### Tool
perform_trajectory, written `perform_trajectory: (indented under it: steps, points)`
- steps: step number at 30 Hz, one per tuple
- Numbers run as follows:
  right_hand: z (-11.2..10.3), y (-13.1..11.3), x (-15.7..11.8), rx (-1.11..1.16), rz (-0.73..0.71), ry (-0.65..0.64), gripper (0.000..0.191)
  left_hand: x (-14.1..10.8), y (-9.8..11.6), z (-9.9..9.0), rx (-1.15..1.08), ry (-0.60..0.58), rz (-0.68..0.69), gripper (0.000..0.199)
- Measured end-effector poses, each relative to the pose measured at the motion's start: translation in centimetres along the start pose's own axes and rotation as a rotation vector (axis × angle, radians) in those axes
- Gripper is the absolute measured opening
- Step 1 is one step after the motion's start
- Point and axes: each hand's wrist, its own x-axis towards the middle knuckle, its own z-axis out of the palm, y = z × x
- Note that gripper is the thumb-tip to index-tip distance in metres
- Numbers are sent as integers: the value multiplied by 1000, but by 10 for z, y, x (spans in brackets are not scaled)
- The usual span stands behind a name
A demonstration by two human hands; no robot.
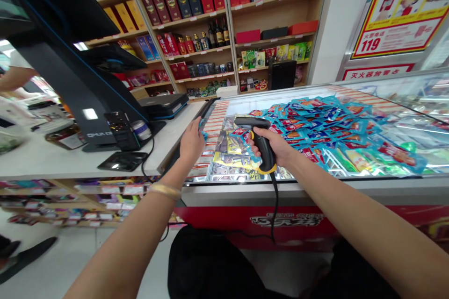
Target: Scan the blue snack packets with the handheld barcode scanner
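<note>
My right hand [271, 145] is wrapped round the grip of a black and yellow barcode scanner [264, 147], held above the glass counter with its cord hanging down. At the counter's left edge, my left hand [192, 142] is closed on a small blue packet [203, 133], mostly hidden behind the fingers. A wide pile of blue and red snack packets [315, 121] lies on the glass, right of the scanner. Yellow packages [235, 145] show below the scanner's left side.
A black checkout terminal [80, 74] stands on the white counter [168, 142] at left, with a phone [122, 161] near its base. Shelves of boxes and bottles [199, 18] line the back. Another person's arm [16, 77] shows at far left.
</note>
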Motion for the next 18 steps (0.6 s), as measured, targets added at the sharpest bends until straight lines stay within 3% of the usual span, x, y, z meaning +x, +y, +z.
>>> perform_trajectory:
  steps: [3,6,9,12,15,18]
  points:
    - [10,5,10,21,30,-22,26,2,-22,-3,288,-233,-136,60]
    - [11,14,16,33,31,-57,24,-5,-35,4,438,-381,-145,70]
    - [7,16,15,43,23,-46,23,-9,-36,7,452,-391,-159,73]
    - [0,4,12,54,10,-25,23,-6,-26,5,430,-297,-120,72]
    - [-9,-15,7,43,-34,-22,24,1,-7,10,337,-152,-46,66]
    - [-23,-30,0,43,-100,12,23,7,20,28,129,-170,92,65]
